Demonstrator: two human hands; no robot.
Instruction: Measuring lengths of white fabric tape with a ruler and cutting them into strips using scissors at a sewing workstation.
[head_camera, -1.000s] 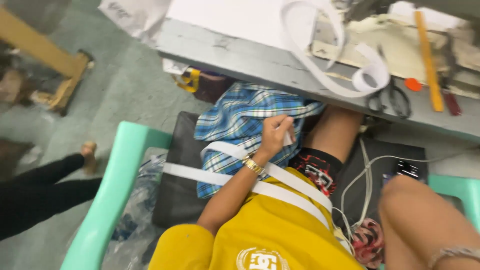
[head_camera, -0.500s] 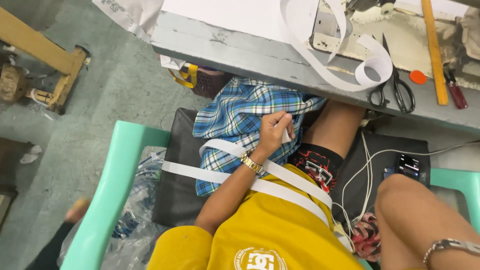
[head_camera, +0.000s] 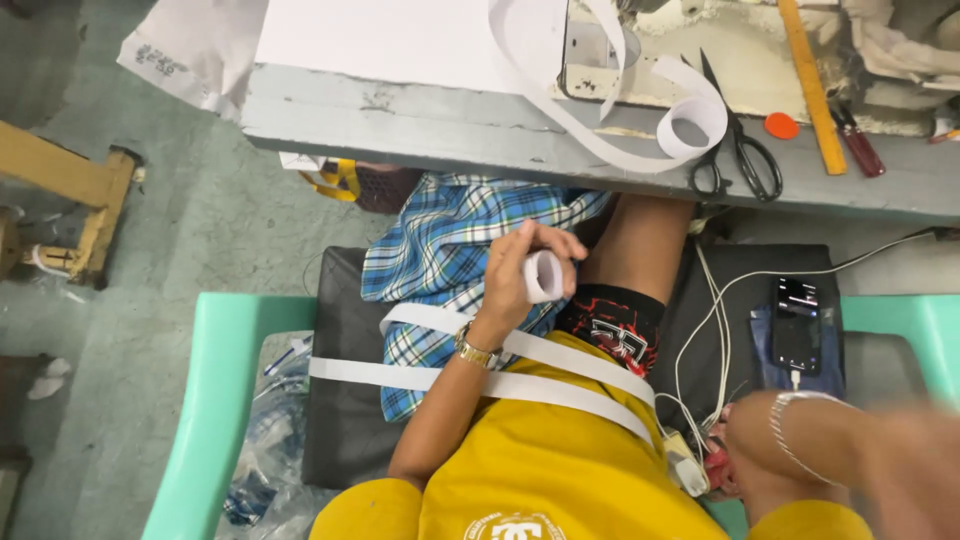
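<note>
The left hand (head_camera: 520, 275) is closed around a small roll of white strip (head_camera: 543, 277), fingers curled over it so the hollow end of the roll faces outward. A gold-coloured wristwatch (head_camera: 477, 349) sits on that wrist. The hand and roll hang over the person's lap, just above a blue plaid cloth (head_camera: 450, 250) that lies across the black seat cushion (head_camera: 340, 400) of a mint-green plastic chair (head_camera: 205, 400). From the roll, white strip (head_camera: 480, 383) runs in two bands across the lap and over the yellow shirt (head_camera: 540, 470).

The right hand is at the lower right of the frame, blurred — whether its fingers are apart or together cannot be told. A silver bracelet (head_camera: 790, 415) rings that wrist, which lies near a tangle of white cables (head_camera: 715, 330) and a small white charger (head_camera: 685, 465).

On the cushion to the right lies a smartphone (head_camera: 798, 325), plugged in. Above, the grey worktable (head_camera: 450, 130) carries more looped white strip (head_camera: 640, 110), black-handled scissors (head_camera: 740, 150), a yellow ruler (head_camera: 810, 85), an orange disc (head_camera: 781, 126) and a red-handled screwdriver (head_camera: 855, 145) — all well apart from the left hand.
</note>
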